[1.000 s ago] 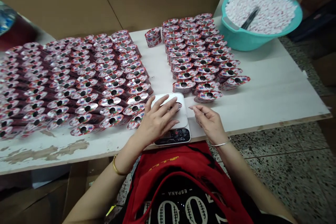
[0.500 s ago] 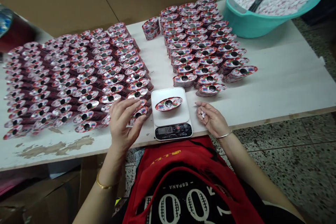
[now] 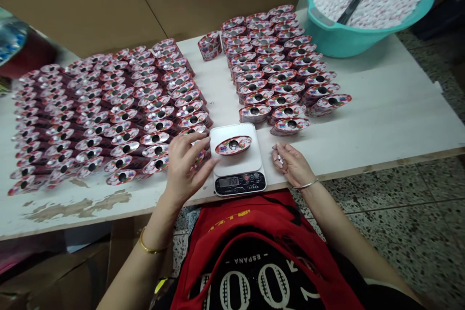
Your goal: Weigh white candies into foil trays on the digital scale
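Our left hand (image 3: 189, 167) has come in towards the scale (image 3: 240, 164) since the frame half a second ago, and the right hand (image 3: 288, 163) has curled a little tighter, as we see from the head view. We have the left one empty, thumb and fingers well parted, at the scale's left edge; we cannot tell whether it touches. The right one, just beyond the other edge, keeps a few white pieces (image 3: 280, 158) between thumb and curled fingers. Our pack (image 3: 242, 144) stands upright on the scale. Some left packs (image 3: 119, 117) farther back seem to show white at their openings; nearer ones, and the right packs (image 3: 267, 69), look mostly dark there. We judge the work only partly done: the bowl (image 3: 345, 46) on the counter (image 3: 385, 106) is heaped full.
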{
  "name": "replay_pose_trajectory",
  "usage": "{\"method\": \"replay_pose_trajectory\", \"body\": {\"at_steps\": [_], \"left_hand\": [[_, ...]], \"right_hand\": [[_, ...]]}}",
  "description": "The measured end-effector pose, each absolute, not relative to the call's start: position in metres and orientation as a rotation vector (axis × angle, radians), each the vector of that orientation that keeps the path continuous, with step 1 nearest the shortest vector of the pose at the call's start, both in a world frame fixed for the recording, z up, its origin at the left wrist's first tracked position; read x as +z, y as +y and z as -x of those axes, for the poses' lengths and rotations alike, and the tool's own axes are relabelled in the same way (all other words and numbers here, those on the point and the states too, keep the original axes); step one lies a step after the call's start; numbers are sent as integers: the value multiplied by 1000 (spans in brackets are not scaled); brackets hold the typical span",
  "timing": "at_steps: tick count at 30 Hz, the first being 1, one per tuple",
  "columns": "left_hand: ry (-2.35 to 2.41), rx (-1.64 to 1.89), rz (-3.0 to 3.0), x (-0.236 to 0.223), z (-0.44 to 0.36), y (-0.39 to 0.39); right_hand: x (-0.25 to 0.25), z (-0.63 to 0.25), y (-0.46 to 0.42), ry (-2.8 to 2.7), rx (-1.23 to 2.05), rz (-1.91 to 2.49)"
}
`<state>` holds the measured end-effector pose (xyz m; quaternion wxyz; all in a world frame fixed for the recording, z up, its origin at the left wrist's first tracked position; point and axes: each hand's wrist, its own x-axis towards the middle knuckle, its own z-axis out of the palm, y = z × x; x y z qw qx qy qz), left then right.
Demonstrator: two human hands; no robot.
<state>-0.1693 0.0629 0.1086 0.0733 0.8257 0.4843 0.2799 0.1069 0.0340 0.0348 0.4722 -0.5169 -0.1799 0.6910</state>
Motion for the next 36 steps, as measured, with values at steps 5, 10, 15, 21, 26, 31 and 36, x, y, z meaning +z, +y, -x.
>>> {"method": "replay_pose_trajectory", "body": {"at_steps": [5, 10, 15, 21, 26, 31, 36], "left_hand": [[1217, 538, -2597, 109, 137, 74], [1106, 362, -2640, 120, 128, 99], [1366, 773, -2659, 149, 149, 197], [1631, 438, -2576, 118, 148, 335], [1648, 470, -2636, 83, 129, 385], [1590, 531, -2663, 100, 123, 385], [1310, 480, -2705, 138, 163, 295]], "right_hand": [[34, -105, 35, -463, 1697, 1276], [39, -99, 34, -424, 1684, 1299], [37, -92, 38, -355, 1719, 1350], [40, -89, 43, -289, 1714, 1427], [48, -82, 44, -224, 1619, 1502], [52, -84, 43, -221, 1620, 1520], [48, -96, 39, -300, 1715, 1460]]}}
